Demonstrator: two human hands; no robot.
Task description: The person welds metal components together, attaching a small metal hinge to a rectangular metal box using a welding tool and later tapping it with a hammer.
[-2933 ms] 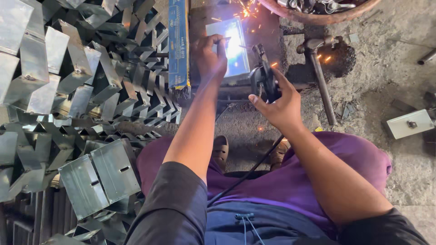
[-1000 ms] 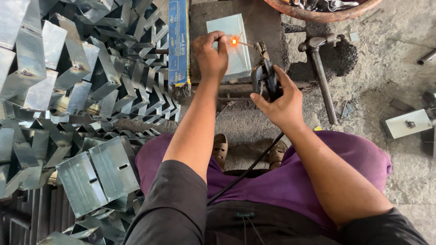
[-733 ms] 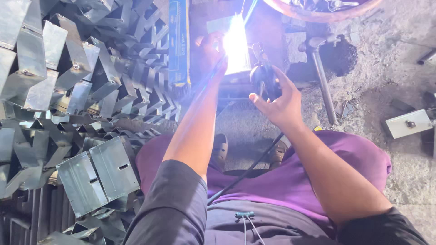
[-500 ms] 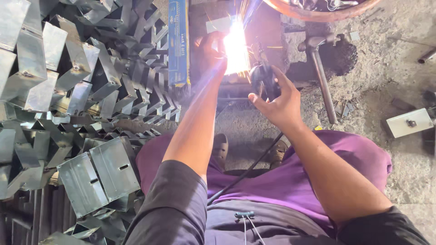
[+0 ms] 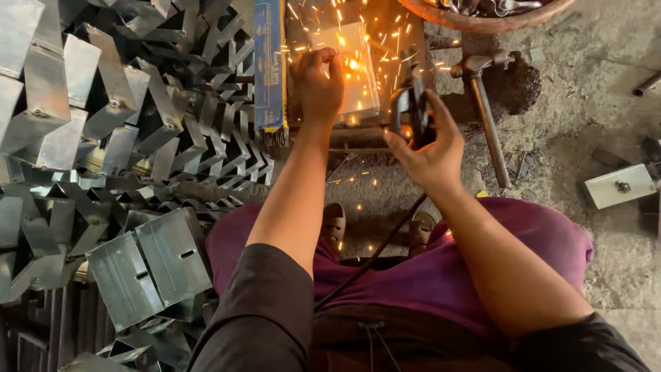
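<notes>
Sparks hide weld point; left hand (image 5: pixel 318 86) pins metal box (image 5: pixel 354 69), right hand (image 5: pixel 427 148) grips electrode holder (image 5: pixel 408 114), tip obscured.

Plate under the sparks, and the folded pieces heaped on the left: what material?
Plate: looks like thin sheet steel, pale grey with a dull sheen; sparks fly from the spot beside the left hand, which fits metal. Folded pieces: the same grey sheet, bent into angular brackets, with sharp creases and bright reflections; possibly galvanised, but the coating cannot be confirmed.
</notes>
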